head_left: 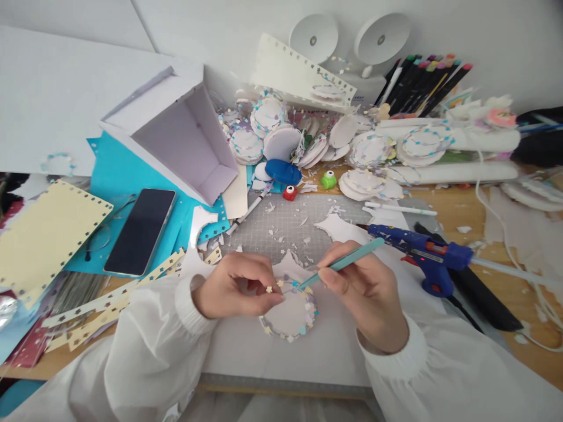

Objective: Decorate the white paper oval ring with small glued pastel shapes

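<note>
My right hand (363, 290) grips teal tweezers (352, 258) like a pen. Their tip touches, or is just above, the upper edge of a small round wreath (288, 337) of cream, white and blue paper stars. This wreath surrounds a white paper disc (290, 313) on the white sheet in front of me. My left hand (241, 284) is closed in a pinch over the wreath's left side. What its fingertips hold is too small to make out; a cream star (269, 289) shows between finger and thumb.
A blue hot glue gun (422, 249) lies at right, its cord trailing. A phone (141, 231) and punched cream card (48, 234) are at left, near an open white box (176, 135). Behind are several decorated discs (369, 149), red and green craft punches (328, 179) and paper scraps.
</note>
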Tool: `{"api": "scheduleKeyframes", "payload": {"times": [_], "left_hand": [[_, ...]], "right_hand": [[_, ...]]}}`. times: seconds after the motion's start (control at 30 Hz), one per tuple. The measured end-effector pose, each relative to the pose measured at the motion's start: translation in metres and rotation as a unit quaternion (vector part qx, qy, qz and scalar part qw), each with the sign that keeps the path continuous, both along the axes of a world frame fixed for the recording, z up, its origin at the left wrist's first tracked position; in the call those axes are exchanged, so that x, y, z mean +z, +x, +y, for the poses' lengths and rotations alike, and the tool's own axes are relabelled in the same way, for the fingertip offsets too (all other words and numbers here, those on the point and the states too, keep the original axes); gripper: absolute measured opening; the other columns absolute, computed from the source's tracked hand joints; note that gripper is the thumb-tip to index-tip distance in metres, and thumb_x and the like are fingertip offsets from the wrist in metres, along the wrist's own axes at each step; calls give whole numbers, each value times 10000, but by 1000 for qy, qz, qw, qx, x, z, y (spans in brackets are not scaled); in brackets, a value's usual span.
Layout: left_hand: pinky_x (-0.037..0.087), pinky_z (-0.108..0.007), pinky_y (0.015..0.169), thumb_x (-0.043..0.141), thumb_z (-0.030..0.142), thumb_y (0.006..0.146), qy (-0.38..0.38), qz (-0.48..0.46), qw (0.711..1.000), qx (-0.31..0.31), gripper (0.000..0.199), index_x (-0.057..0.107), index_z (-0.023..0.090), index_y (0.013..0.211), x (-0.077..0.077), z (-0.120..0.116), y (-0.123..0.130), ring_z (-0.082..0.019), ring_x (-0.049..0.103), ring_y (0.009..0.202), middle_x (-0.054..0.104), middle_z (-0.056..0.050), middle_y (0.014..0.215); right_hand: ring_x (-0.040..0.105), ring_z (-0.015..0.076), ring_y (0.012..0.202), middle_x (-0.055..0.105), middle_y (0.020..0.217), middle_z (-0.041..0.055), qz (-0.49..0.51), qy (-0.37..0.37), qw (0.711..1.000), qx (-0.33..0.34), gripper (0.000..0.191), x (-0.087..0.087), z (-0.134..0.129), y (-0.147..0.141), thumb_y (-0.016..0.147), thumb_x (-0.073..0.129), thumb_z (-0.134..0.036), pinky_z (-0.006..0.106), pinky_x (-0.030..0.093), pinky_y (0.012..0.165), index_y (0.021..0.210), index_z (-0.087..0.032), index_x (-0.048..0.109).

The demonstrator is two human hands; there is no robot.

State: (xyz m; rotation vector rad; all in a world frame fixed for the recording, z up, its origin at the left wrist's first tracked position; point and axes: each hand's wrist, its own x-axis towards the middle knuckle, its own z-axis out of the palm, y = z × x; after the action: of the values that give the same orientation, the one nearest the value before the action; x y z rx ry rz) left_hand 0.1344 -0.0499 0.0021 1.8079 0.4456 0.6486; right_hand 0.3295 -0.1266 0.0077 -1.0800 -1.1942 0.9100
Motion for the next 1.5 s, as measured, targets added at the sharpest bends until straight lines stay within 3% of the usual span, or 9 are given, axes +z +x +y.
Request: {"api": "scheduleKeyframes", "payload": {"times": [0.3, 1.5], "left_hand": [[372, -212, 456, 715, 173, 725, -88, 1, 996, 2, 81, 700, 114, 672, -1, 2, 0, -91, 470, 508, 579, -36, 583], [346, -215, 456, 728, 123, 697, -114, -2, 993, 3, 64, 693, 115, 644, -1, 3, -1, -83, 448, 505, 555, -19, 582]], "right_hand": [[553, 134, 656, 586, 714, 13, -3, 12, 1000, -4, 89, 0, 2, 0, 825, 610, -138, 252, 462, 546, 829, -209, 663], [561, 74, 658, 594, 736, -21, 28, -29, 999, -11, 79, -1, 2, 0, 822, 633, -144, 161, 474, 580, 816, -217, 662]]}}
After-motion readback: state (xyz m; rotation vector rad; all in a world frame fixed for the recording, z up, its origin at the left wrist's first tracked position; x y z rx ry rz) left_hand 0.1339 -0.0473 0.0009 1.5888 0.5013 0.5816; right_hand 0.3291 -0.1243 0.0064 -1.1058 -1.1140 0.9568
